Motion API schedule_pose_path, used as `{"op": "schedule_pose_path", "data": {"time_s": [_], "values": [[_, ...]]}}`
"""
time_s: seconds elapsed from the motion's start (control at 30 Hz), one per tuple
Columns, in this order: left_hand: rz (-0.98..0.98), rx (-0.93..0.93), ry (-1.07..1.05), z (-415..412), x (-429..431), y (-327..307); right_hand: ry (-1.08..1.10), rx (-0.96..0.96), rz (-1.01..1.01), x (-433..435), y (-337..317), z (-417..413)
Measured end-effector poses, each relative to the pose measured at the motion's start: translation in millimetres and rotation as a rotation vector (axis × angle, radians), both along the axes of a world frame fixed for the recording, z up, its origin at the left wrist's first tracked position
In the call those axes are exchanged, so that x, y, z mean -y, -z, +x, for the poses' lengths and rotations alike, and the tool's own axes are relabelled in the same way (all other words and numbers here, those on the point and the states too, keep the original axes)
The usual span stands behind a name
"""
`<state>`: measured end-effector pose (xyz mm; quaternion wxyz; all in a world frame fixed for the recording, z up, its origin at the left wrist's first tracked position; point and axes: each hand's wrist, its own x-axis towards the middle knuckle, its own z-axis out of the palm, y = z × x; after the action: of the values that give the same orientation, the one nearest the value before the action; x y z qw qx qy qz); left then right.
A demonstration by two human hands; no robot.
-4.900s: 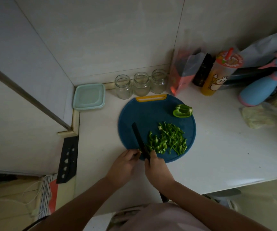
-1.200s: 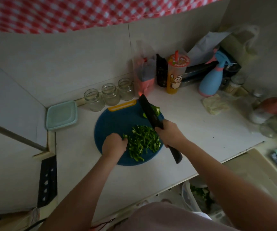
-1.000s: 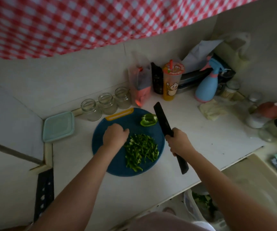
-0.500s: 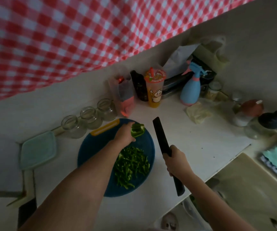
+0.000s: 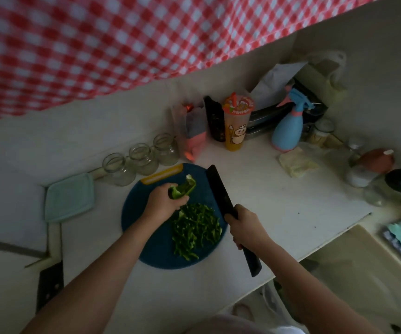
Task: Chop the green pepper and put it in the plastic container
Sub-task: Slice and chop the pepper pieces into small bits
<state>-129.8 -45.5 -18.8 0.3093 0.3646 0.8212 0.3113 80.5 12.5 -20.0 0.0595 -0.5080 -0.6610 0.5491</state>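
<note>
Already most of the pepper lies chopped in a loose pile (image 5: 196, 231) on the round blue cutting board (image 5: 156, 251). One uncut pepper piece (image 5: 182, 189), glossy and curled, is gripped in the left hand (image 5: 164, 203) above the board. The right hand (image 5: 249, 227) is closed around the black knife (image 5: 221, 196). The pale green plastic container (image 5: 69, 197), square and lidded, waits at the left, not yet filled.

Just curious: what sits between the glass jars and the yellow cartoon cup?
In the head view, a clear plastic bag with pink contents and a dark bottle stand between the glass jars and the cup.
</note>
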Motion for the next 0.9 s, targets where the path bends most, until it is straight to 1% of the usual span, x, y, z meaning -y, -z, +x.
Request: {"op": "schedule_pose_path", "data": {"time_s": [0.17,0.3,0.43,0.5,0.6,0.67,0.77,0.9], "values": [[-0.071,-0.05,-0.092,-19,76,-6,-0.22,-0.01,-0.041,22,2,-12],[-0.079,-0.018,-0.16,-26,121,-9,-0.405,0.003,-0.042,36,8,-11],[-0.109,-0.075,-0.137,-24,148,-3,-0.587,0.046,-0.03,44,10,-9],[-0.138,-0.147,-0.063,-24,156,2,-0.657,0.063,0.009,48,12,-10],[-0.189,-0.269,0.061,-21,161,8,-0.685,0.071,0.044,54,21,-10],[-0.189,-0.301,0.092,-17,161,9,-0.689,0.088,0.062,57,26,-11],[-0.217,-0.344,0.158,-12,158,11,-0.714,0.134,0.148,60,31,-11],[-0.271,-0.399,0.269,-8,153,16,-0.617,0.171,0.272,56,40,-7]]}}
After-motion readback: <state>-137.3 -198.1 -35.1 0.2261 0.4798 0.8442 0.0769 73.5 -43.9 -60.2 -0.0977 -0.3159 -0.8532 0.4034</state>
